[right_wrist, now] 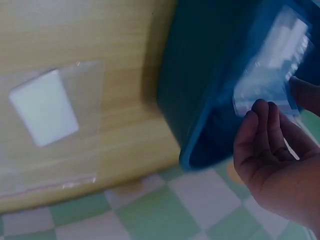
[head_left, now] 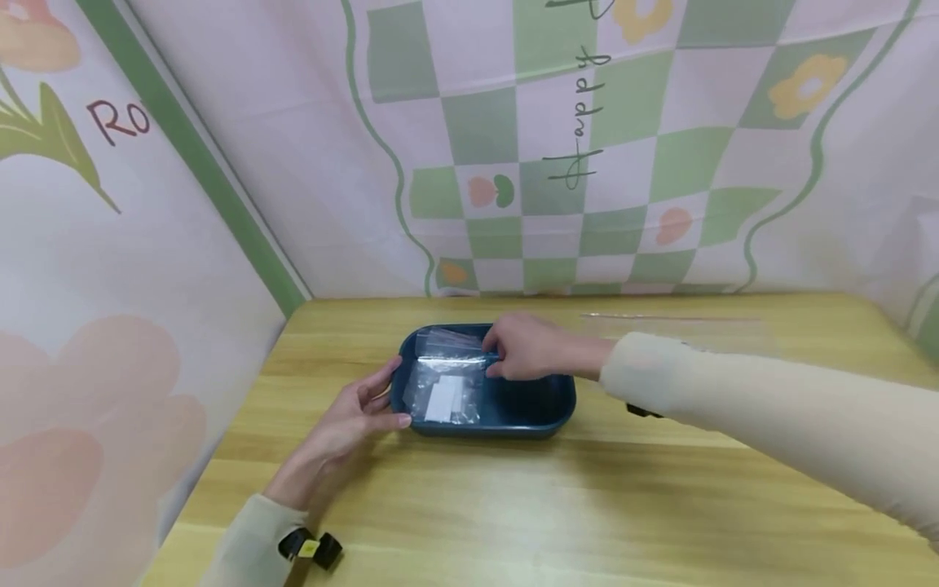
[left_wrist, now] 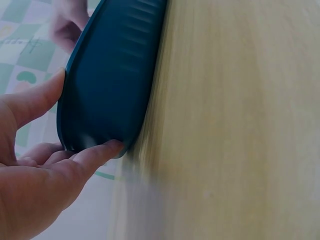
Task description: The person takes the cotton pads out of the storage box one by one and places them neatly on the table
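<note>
A dark blue plastic bin [head_left: 528, 430] stands on the wooden table. My left hand [head_left: 348, 416] grips its left end, the thumb and fingers spread across the corner and wall; the left wrist view shows the fingertips on the bin's outside. Several clear zip bags [head_left: 443, 367] lie in the bin's left half, with white labels or slips showing through the plastic. My right hand [head_left: 530, 346] reaches over the far rim and pinches the edge of a zip bag [right_wrist: 272, 65] between thumb and fingertips. In the right wrist view the bag's body slants inside the bin.
On the table to the right lies a larger clear bag [right_wrist: 87, 150] holding a white card [right_wrist: 45, 107]; my right sleeve partly covers it in the head view. A printed checkered curtain [head_left: 550, 187] hangs behind the table, and another printed cloth [head_left: 110, 326] at the left.
</note>
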Tool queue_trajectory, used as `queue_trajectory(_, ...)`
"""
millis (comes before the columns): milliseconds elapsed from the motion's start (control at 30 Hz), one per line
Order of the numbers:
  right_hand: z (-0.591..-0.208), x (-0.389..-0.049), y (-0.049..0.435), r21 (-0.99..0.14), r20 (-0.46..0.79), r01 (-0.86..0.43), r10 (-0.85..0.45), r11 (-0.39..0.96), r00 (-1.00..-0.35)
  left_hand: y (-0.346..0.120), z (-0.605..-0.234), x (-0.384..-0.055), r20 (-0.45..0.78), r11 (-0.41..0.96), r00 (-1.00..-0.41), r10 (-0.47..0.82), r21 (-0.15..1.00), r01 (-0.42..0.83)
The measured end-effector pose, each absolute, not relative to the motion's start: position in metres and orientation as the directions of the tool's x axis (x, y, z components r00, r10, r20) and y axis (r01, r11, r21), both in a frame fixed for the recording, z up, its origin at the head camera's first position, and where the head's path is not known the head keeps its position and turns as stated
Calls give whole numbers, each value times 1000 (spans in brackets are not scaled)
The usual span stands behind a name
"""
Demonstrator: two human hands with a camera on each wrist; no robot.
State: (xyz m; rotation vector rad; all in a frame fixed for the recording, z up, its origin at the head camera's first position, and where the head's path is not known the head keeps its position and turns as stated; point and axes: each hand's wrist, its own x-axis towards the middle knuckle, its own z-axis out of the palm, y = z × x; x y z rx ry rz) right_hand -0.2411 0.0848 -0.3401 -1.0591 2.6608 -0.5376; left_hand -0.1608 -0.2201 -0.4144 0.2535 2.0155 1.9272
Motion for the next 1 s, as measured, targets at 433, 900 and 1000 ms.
queue_trajectory(433, -364, -247, 57, -286, -208, -524, -586, 802, -783, -221, -414, -160, -114, 64, -928, 354, 993, -97)
queue_trajectory(900, -378, -242, 51, -336, -160, -489, -560, 805, -813, -221, -414, -159, -88, 49, -922, 377, 996, -75)
queue_trajectory(1000, -379, -242, 51, -365, -151, -480, -560, 797, -815, -221, -415, -159, -85, 52, -922, 379, 996, -70)
